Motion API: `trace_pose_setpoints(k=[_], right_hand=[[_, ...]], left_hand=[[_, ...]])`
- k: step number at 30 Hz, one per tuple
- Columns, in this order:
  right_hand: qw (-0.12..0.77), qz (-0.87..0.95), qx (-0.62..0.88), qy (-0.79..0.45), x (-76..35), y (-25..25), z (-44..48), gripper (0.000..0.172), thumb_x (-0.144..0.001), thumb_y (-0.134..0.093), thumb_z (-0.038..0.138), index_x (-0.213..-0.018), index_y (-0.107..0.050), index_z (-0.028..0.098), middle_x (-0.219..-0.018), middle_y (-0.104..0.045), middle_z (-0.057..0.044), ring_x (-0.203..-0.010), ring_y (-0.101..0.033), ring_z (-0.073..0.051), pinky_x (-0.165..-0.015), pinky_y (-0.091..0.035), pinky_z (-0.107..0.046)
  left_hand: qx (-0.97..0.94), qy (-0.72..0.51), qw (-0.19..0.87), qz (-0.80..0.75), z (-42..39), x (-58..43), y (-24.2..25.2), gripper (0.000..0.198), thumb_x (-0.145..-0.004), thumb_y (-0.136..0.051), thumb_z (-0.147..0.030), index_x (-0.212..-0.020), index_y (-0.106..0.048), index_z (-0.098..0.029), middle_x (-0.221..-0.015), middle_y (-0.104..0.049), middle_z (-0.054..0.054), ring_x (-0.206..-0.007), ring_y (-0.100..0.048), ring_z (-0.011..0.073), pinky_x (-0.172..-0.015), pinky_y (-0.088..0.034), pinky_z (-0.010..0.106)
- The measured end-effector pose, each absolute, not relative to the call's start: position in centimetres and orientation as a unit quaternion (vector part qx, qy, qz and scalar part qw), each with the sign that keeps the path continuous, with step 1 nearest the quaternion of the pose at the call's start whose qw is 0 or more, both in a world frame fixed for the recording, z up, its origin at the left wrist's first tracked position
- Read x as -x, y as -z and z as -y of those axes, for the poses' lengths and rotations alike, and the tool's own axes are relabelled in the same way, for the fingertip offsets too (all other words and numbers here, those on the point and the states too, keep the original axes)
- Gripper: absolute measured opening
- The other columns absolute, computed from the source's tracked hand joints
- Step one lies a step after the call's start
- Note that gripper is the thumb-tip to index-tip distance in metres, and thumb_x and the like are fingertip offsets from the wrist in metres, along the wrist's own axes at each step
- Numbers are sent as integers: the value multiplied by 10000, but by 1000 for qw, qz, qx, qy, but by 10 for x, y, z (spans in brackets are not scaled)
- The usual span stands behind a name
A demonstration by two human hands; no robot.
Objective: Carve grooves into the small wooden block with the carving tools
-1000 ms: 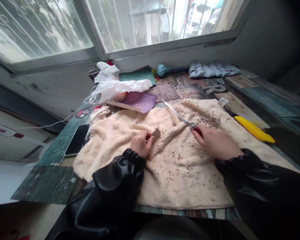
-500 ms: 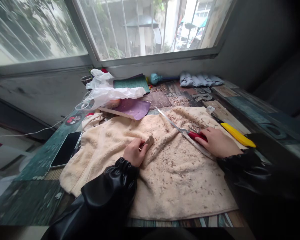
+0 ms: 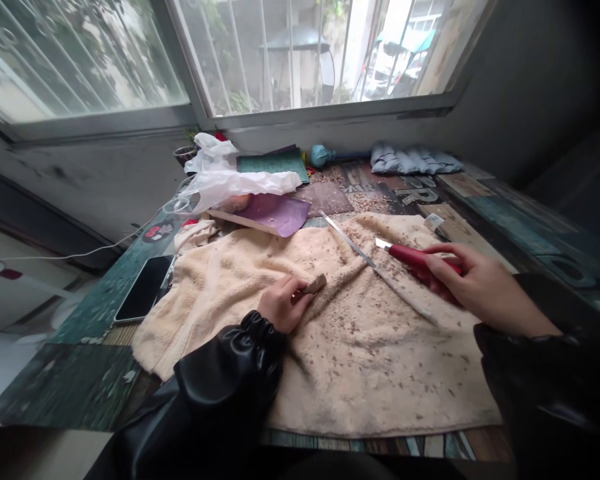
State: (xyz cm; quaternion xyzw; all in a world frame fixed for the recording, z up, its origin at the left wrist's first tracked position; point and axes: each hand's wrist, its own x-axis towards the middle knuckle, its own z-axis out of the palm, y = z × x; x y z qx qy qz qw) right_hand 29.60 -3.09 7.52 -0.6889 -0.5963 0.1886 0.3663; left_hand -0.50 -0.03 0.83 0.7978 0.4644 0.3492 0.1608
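Observation:
My left hand [image 3: 285, 303] is closed around a small brown piece of wood [image 3: 316, 285], which sticks out past the thumb and fingertips just over the beige towel [image 3: 230, 287]. My right hand [image 3: 473, 280] grips a red-handled carving knife [image 3: 407, 256], held above the towel with its short, bright blade pointing left toward the window side. Between the two hands a long, thin metal strip [image 3: 353, 243] lies slantwise on the cloth. Wood shavings [image 3: 360, 327] are scattered over the towel's right half.
A phone [image 3: 145, 287] lies left of the towel. Behind it are a white plastic bag [image 3: 250, 187], purple sandpaper-like sheet [image 3: 285, 215] and dark green sheet [image 3: 275, 165]. A grey padded bundle [image 3: 413, 160] rests at the back right, under the barred window.
My right hand has lifted the red-handled knife off the towel and moved right, bringing its blade into sight. The yellow-handled tool is now hidden. My left hand keeps the wood piece.

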Motion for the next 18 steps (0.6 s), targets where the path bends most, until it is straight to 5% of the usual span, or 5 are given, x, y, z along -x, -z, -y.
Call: trace_pose_setpoints(k=[8,13,18], right_hand=[[620,460,563,-294,-241,-71,11,290,-763,-595,468,-654,-461,234,-540,-411,56,-443,-460,-103,-400,-399,-250],[644,482,453,-385,-199,-80,3,183,-761,-611,378,-833,-558,218,-710,-571,13,-582,-584,-136,-443,-461,-262],[657,506,361,-426,-164,-84,-6,216,-709,-618,337,-598,-470,227,-480,-409,76,-430,-443,-93,-470,-449,-265]], left_hand=[[-766,-380,141,-499,0,6,-8,100,-798,-623,-270,-808,-622,-170,-738,-635,29,-591,-590,122,-557,-513,235],[-764,-359,161,-511,-2,7,-9,58,-730,-667,-193,-762,-623,-173,-702,-638,7,-570,-587,117,-538,-504,227],[-759,-340,188,-522,-4,7,-11,63,-722,-673,-183,-738,-617,-159,-684,-645,3,-555,-591,115,-534,-499,231]])
